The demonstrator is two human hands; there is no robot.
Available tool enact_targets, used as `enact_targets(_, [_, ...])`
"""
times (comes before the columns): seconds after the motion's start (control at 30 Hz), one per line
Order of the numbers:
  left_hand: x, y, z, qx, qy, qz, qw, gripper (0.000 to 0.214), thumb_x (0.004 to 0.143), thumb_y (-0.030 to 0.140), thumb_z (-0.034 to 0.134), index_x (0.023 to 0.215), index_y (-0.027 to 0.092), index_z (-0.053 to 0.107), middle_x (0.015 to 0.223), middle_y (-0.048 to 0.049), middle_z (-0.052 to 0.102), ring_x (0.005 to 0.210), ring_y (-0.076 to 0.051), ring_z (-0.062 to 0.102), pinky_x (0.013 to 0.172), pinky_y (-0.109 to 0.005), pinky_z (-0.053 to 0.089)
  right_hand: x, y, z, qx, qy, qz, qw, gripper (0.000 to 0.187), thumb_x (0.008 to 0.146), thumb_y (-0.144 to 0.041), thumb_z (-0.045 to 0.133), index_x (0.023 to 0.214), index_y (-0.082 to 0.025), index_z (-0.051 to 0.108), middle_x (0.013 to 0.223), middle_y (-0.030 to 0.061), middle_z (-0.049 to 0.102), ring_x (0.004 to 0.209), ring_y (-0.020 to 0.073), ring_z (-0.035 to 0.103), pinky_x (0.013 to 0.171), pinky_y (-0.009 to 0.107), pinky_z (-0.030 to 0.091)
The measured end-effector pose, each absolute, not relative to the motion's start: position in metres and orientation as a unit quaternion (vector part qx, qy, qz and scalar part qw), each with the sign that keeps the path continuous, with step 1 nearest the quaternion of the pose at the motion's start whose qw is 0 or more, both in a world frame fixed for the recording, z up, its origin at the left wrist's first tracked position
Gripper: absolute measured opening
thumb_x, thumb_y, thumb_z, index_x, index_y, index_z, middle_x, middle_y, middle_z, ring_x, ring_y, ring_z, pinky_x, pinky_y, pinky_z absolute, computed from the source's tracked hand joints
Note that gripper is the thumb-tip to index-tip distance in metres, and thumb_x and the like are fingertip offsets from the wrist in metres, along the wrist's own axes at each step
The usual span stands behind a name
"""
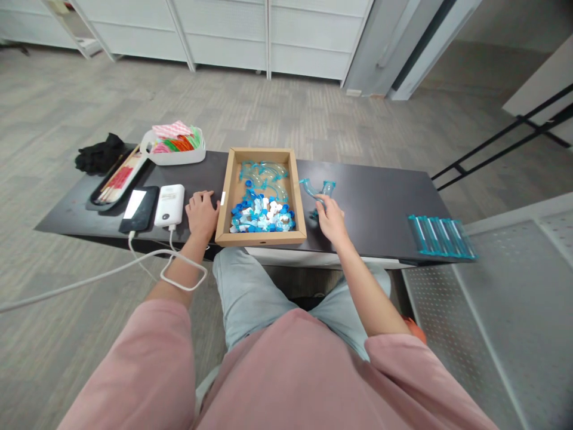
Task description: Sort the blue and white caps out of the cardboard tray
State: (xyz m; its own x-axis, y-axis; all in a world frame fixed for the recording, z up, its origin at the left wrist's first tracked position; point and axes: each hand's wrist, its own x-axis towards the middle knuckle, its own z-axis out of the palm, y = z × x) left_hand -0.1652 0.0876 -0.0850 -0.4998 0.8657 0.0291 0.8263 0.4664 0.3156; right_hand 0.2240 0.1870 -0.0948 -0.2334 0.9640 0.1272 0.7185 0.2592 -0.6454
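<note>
A shallow cardboard box [224, 197] sits on the dark table [380, 203]. It holds clear blue curved tubes at the back and several blue and white small connector pieces [262, 216] at the front. My left hand [201, 212] rests on the table against the box's left wall, its fingers curled loosely with nothing in them. My right hand [330, 216] lies just right of the box, its fingers pinched on a clear blue curved tube piece [317, 188] that rests on the table.
A white power bank [170, 204] and a black phone [139, 208] lie left of my left hand, their cables hanging off the edge. Farther left are a dark tray of sticks [114, 182], a white tub of coloured packets [175, 143] and black cloth [99, 153]. Straight blue tubes [441, 237] lie at the table's right end.
</note>
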Motion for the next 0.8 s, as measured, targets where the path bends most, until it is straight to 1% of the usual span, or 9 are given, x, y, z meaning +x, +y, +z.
enact_targets(0.1, [-0.165, 0.088, -0.086, 0.495, 0.853, 0.151, 0.065, 0.052, 0.125, 0.027, 0.055, 0.170, 0.002, 0.062, 0.173, -0.0313, 0.055, 0.159, -0.048, 0.051, 0.131, -0.063, 0.041, 0.228, 0.187, -0.100, -0.544, -0.743, 0.269, 0.282, 0.047, 0.122, -0.043, 0.043, 0.154, -0.030, 0.075, 0.153, 0.0142, 0.083, 0.148, 0.0347, 0.075, 0.128, 0.054, 0.059])
enact_targets(0.23, [-0.167, 0.088, -0.088, 0.493, 0.854, 0.155, 0.067, 0.051, 0.124, 0.027, 0.056, 0.170, 0.006, 0.063, 0.174, -0.0292, 0.056, 0.158, -0.046, 0.051, 0.131, -0.061, 0.041, 0.237, 0.185, -0.098, -0.539, -0.737, 0.290, 0.286, 0.046, 0.123, -0.048, 0.044, 0.154, -0.031, 0.073, 0.146, 0.0132, 0.087, 0.140, 0.0336, 0.080, 0.125, 0.053, 0.062])
enact_targets(0.3, [-0.167, 0.088, -0.088, 0.493, 0.853, 0.156, 0.068, 0.052, 0.125, 0.027, 0.055, 0.171, 0.005, 0.062, 0.174, -0.0291, 0.056, 0.158, -0.045, 0.050, 0.131, -0.060, 0.040, 0.242, 0.184, -0.091, -0.534, -0.737, 0.297, 0.288, 0.045, 0.123, -0.048, 0.044, 0.154, -0.031, 0.073, 0.142, 0.0123, 0.088, 0.138, 0.0331, 0.082, 0.123, 0.052, 0.063])
enact_targets(0.37, [-0.167, 0.088, -0.088, 0.493, 0.853, 0.157, 0.069, 0.053, 0.125, 0.027, 0.054, 0.171, 0.003, 0.062, 0.174, -0.0296, 0.055, 0.158, -0.045, 0.049, 0.131, -0.060, 0.039, 0.244, 0.184, -0.081, -0.523, -0.741, 0.296, 0.299, 0.046, 0.123, -0.047, 0.043, 0.156, -0.032, 0.073, 0.145, 0.0119, 0.086, 0.139, 0.0326, 0.081, 0.123, 0.051, 0.063])
enact_targets(0.43, [-0.166, 0.087, -0.086, 0.494, 0.852, 0.157, 0.070, 0.054, 0.124, 0.027, 0.054, 0.171, 0.002, 0.062, 0.174, -0.0301, 0.054, 0.158, -0.045, 0.049, 0.131, -0.060, 0.039, 0.237, 0.184, -0.069, -0.500, -0.761, 0.283, 0.301, 0.046, 0.124, -0.044, 0.043, 0.158, -0.034, 0.073, 0.152, 0.0113, 0.083, 0.143, 0.0321, 0.078, 0.126, 0.050, 0.060])
enact_targets(0.5, [-0.164, 0.087, -0.085, 0.494, 0.853, 0.155, 0.070, 0.055, 0.124, 0.026, 0.053, 0.172, 0.001, 0.061, 0.174, -0.0309, 0.054, 0.158, -0.046, 0.049, 0.131, -0.060, 0.039, 0.220, 0.185, -0.058, -0.461, -0.798, 0.264, 0.285, 0.046, 0.125, -0.041, 0.044, 0.158, -0.035, 0.076, 0.156, 0.0106, 0.081, 0.149, 0.0323, 0.074, 0.130, 0.050, 0.056])
enact_targets(0.57, [-0.163, 0.087, -0.083, 0.494, 0.853, 0.153, 0.071, 0.055, 0.124, 0.025, 0.053, 0.172, 0.000, 0.061, 0.174, -0.0318, 0.054, 0.158, -0.047, 0.050, 0.130, -0.060, 0.039, 0.192, 0.186, -0.051, -0.412, -0.841, 0.250, 0.244, 0.044, 0.125, -0.037, 0.048, 0.157, -0.035, 0.079, 0.156, 0.0105, 0.080, 0.153, 0.0333, 0.069, 0.131, 0.050, 0.054])
enact_targets(0.7, [-0.162, 0.086, -0.082, 0.494, 0.853, 0.153, 0.071, 0.053, 0.125, 0.025, 0.053, 0.171, 0.000, 0.062, 0.174, -0.0329, 0.054, 0.160, -0.047, 0.050, 0.130, -0.058, 0.039, 0.136, 0.187, -0.047, -0.319, -0.904, 0.239, 0.153, 0.041, 0.124, -0.031, 0.057, 0.154, -0.035, 0.083, 0.157, 0.0108, 0.078, 0.150, 0.0347, 0.066, 0.132, 0.053, 0.046])
enact_targets(0.8, [-0.163, 0.086, -0.084, 0.491, 0.855, 0.155, 0.066, 0.052, 0.126, 0.025, 0.054, 0.171, 0.002, 0.063, 0.175, -0.0315, 0.055, 0.159, -0.046, 0.051, 0.130, -0.056, 0.039, 0.126, 0.192, -0.048, -0.292, -0.919, 0.222, 0.143, 0.039, 0.122, -0.033, 0.064, 0.155, -0.038, 0.083, 0.168, 0.0094, 0.072, 0.157, 0.0357, 0.061, 0.135, 0.056, 0.041])
